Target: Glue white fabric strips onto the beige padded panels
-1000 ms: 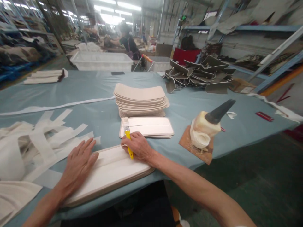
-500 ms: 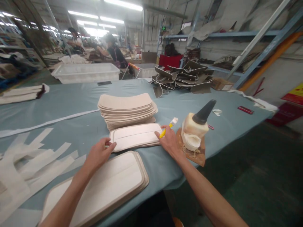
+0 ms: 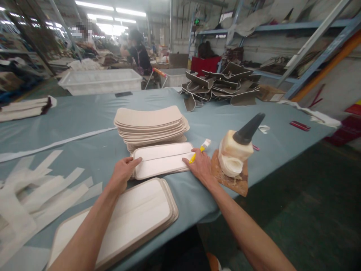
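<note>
A beige rounded panel with two white strips on its face (image 3: 162, 162) lies on a short pile in front of me. At its left end my left hand (image 3: 124, 174) pinches the edge, thumb on top; the fingers beneath are partly hidden. My right hand (image 3: 200, 165) holds a yellow-handled brush (image 3: 193, 158), bristles pointing away, while its thumb presses the panel's right end. Close behind stands a taller stack of plain beige panels (image 3: 149, 116). Nearer me, partly under my left forearm, is a stack of larger white-faced panels (image 3: 141, 210).
Right of my right hand, a glue-smeared plastic container with a black cone (image 3: 235, 150) sits on a brown board (image 3: 241, 186). White strips (image 3: 53, 192) lie at left. Dark grey pieces (image 3: 220, 86) are heaped at the back; a white tub (image 3: 101, 81) and people stand beyond.
My left hand has moved onto the panel's left end, its thumb now further over the top. The panel sits slightly differently under my hands. The right hand keeps the brush.
</note>
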Action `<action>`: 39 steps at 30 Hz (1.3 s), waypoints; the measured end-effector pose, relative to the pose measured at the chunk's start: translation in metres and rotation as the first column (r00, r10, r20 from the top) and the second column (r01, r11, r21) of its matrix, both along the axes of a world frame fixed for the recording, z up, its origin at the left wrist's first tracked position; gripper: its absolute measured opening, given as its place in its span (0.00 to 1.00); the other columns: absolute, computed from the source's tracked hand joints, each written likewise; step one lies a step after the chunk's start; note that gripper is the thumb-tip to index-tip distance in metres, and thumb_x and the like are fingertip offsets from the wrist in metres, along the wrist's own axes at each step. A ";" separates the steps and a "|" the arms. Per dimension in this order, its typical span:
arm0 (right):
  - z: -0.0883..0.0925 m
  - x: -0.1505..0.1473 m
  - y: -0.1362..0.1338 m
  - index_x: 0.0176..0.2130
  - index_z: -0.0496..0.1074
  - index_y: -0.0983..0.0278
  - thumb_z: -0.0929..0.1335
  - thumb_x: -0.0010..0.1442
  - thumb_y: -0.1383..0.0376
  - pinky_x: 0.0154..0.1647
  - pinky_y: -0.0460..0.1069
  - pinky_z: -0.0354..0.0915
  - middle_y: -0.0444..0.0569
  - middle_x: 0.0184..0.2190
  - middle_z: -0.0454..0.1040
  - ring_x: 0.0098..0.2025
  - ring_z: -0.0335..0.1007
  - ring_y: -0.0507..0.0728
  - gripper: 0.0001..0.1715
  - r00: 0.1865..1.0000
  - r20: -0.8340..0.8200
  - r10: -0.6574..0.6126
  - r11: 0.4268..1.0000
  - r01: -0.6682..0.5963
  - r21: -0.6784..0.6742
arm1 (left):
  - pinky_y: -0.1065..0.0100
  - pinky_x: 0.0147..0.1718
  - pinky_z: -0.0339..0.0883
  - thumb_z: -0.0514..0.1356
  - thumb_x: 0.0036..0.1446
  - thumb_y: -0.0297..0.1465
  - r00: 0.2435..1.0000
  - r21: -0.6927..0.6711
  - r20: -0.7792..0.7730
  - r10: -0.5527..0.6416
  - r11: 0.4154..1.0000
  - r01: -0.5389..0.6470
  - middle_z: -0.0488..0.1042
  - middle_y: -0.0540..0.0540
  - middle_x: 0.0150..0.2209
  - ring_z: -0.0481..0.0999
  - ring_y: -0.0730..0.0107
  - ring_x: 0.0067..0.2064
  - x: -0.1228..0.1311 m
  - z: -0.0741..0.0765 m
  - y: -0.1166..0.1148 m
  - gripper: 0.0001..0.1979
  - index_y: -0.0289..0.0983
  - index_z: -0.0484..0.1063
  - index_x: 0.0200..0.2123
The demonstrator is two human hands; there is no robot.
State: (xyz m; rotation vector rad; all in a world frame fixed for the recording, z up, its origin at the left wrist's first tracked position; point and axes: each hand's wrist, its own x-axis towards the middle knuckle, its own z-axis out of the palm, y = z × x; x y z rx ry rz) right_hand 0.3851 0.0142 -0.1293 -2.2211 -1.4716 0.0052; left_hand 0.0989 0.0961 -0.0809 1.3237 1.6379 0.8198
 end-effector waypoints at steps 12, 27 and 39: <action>0.016 0.021 0.003 0.51 0.66 0.64 0.66 0.58 0.39 0.40 0.52 0.69 0.50 0.38 0.78 0.39 0.74 0.59 0.36 0.757 -0.653 0.020 0.943 0.203 0.264 | 0.61 0.38 0.82 0.66 0.56 0.35 0.760 -0.045 0.646 -0.069 0.991 0.128 0.84 0.38 0.40 0.84 0.58 0.38 0.034 0.065 -0.040 0.19 0.33 0.76 0.49; 0.082 -0.112 -0.089 0.46 0.67 0.59 0.69 0.54 0.41 0.34 0.53 0.60 0.49 0.36 0.76 0.32 0.70 0.60 0.31 0.922 -0.343 0.179 0.982 -0.146 0.120 | 0.66 0.32 0.72 0.73 0.38 0.57 0.975 -0.049 0.109 0.192 0.981 -0.188 0.83 0.44 0.35 0.79 0.58 0.36 -0.159 0.060 -0.166 0.36 0.35 0.81 0.43; 0.059 -0.146 -0.095 0.49 0.70 0.60 0.68 0.62 0.46 0.31 0.50 0.54 0.53 0.38 0.80 0.33 0.74 0.63 0.24 0.993 0.019 0.116 0.991 -0.114 -0.069 | 0.65 0.31 0.65 0.63 0.51 0.55 0.949 0.022 -0.254 0.188 0.982 -0.189 0.79 0.48 0.30 0.77 0.59 0.33 -0.190 -0.001 -0.181 0.30 0.40 0.78 0.48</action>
